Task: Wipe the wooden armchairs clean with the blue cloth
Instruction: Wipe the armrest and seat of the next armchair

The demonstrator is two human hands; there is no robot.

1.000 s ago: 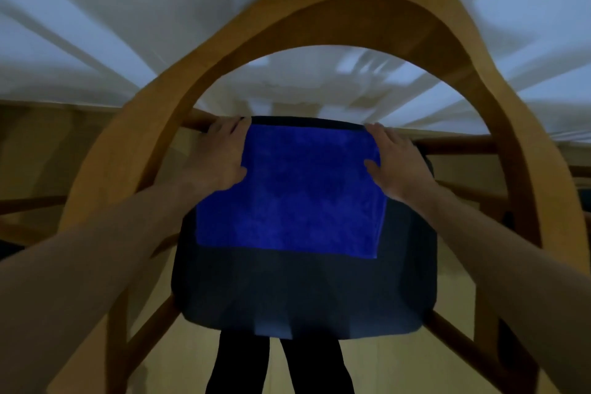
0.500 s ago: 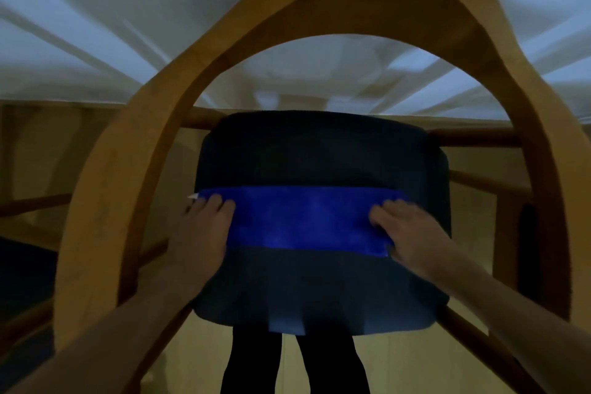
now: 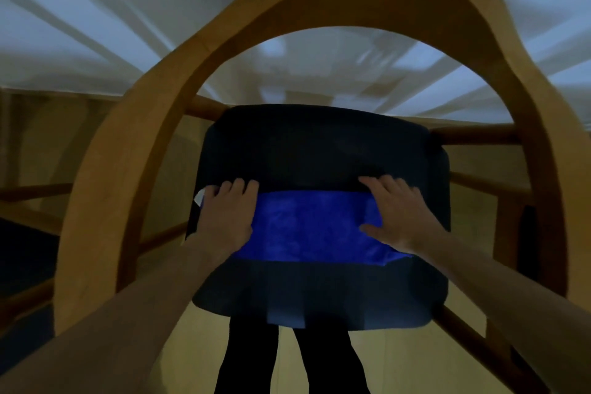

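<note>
You are pressing the blue cloth (image 3: 315, 227) flat on the armchair (image 3: 134, 169) seat with both hands.

Your left hand (image 3: 225, 217) is lying at the cloth's left end, a little left of frame centre, fingers straight and together, palm down, pinching nothing. Your right hand (image 3: 395, 214) is lying on the right end, fingers spread wide and flat, thumb pointing left across the fabric. The cloth is stretching as a folded band between them across the middle of the dark seat cushion (image 3: 319, 144), at frame centre. The chair's curved wooden back is arching over the upper half of the frame, white curtains (image 3: 80, 9) are hanging behind it, and your dark-trousered legs (image 3: 252, 358) are showing at bottom centre.
</note>
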